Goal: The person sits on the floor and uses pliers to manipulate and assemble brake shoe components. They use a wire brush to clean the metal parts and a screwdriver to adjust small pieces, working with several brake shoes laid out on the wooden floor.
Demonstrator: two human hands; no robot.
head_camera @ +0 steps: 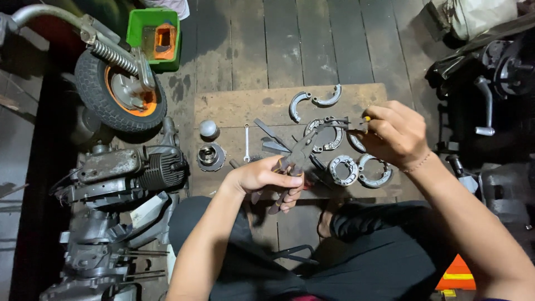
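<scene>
My left hand (pixel 266 179) grips the red handles of long-nosed pliers (pixel 304 146), whose jaws reach up toward a curved metal brake shoe (pixel 326 135). My right hand (pixel 393 132) pinches a small tool with a yellow tip (pixel 366 119) against the same brake shoe, just above a wooden board (pixel 234 108). Both hands hover over the board, close together. More brake shoes (pixel 315 100) lie at the board's far edge, and round metal rings (pixel 359 170) lie under my right wrist.
A small wrench (pixel 246 142), a round bearing part (pixel 210 156) and a domed cap (pixel 208 128) lie on the board's left. A wheel with orange rim (pixel 120 95) and an engine block (pixel 131 170) sit at left. A green box (pixel 155 34) stands behind. Dark machine parts (pixel 490 95) crowd the right.
</scene>
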